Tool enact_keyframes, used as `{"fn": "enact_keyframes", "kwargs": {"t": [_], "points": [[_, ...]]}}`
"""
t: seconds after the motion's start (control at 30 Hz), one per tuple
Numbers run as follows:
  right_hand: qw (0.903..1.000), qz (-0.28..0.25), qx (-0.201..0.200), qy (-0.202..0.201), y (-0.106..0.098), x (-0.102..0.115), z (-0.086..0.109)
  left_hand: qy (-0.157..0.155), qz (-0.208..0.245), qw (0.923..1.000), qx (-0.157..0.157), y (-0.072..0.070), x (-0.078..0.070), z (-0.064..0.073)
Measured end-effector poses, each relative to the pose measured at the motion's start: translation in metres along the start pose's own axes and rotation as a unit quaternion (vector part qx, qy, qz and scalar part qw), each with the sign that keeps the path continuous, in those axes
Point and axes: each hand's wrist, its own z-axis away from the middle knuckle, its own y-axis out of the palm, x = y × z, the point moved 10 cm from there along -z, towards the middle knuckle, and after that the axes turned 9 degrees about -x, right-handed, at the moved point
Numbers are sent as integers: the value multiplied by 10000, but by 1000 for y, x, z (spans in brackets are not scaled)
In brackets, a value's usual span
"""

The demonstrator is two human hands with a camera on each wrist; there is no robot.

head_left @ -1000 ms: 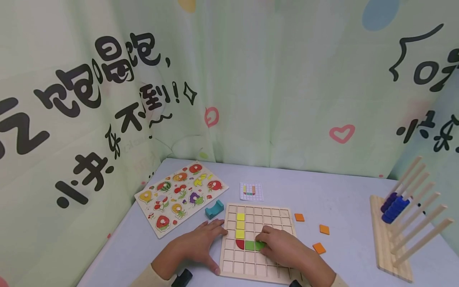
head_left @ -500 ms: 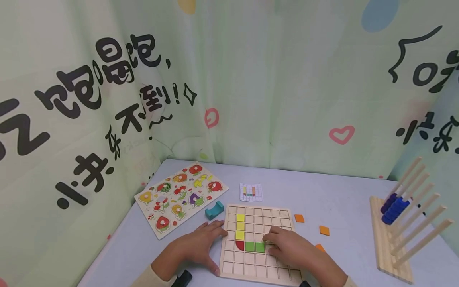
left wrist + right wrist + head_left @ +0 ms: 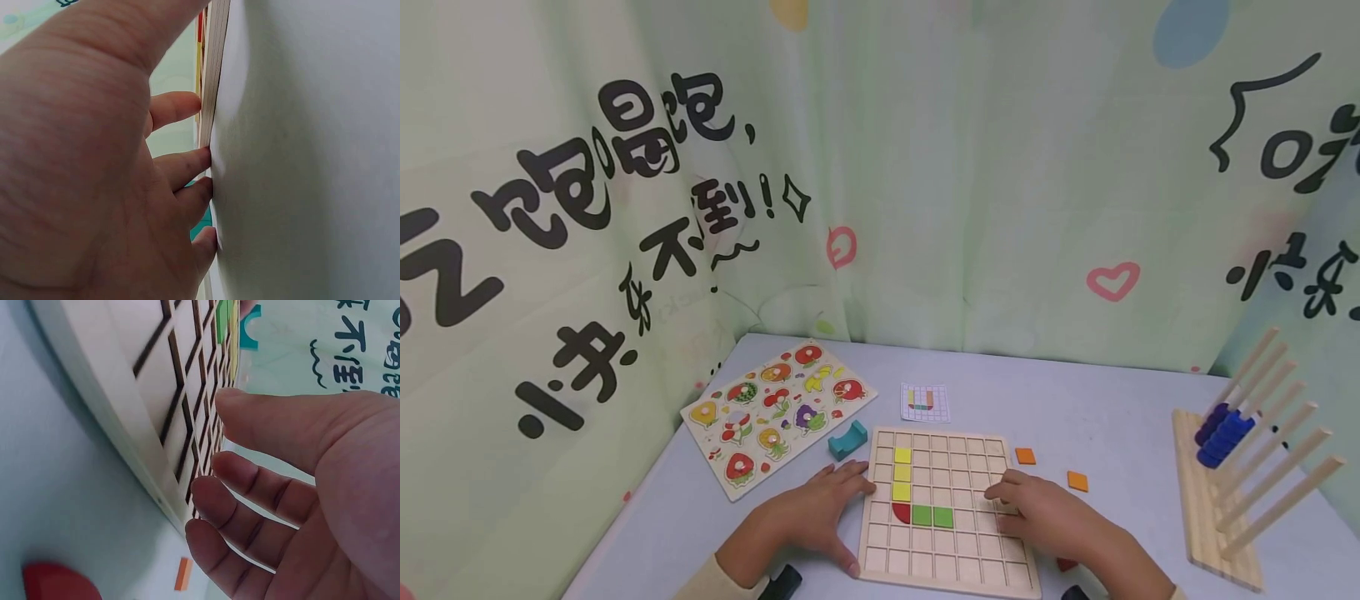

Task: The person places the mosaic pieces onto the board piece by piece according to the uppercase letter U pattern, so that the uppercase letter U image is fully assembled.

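A wooden grid board lies flat before me. Set in its cells are a column of yellow square tiles, a red rounded-corner tile below them, and two green square tiles running rightward. My left hand touches the board's left edge, thumb at the near corner and fingers spread farther up. Over the board's right side hovers my right hand; its fingers are loosely bent, with nothing between thumb and fingertips in the right wrist view. Another red tile lies beside the board, partly covered by the right hand in the head view.
Two orange tiles lie right of the board. A small pattern card is behind it. To the left are a teal arched block and a fruit puzzle board. A wooden peg rack with blue beads stands far right.
My right hand has let go of the second green tile, which stays in its cell, and has moved right across the board. A red tile now shows beneath it. My left hand stays put.
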Motion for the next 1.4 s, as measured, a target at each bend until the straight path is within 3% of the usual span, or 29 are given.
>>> {"fn": "enact_keyframes", "kwargs": {"t": [0.7, 0.87, 1.03, 1.4], "points": [[9988, 166, 51, 462, -17, -44, 23, 17, 44, 10000, -10, 0, 0, 0], [9958, 219, 176, 870, -16, -55, 27, -14, 26, 10000, 0, 1, 1, 0], [9893, -81, 493, 1369, -10, -62, 35, -32, 65, 10000, 1, 2, 1, 0], [9903, -421, 804, 1053, 1, -58, 49, -9, -10, 10000, -11, 1, 1, 0]]}}
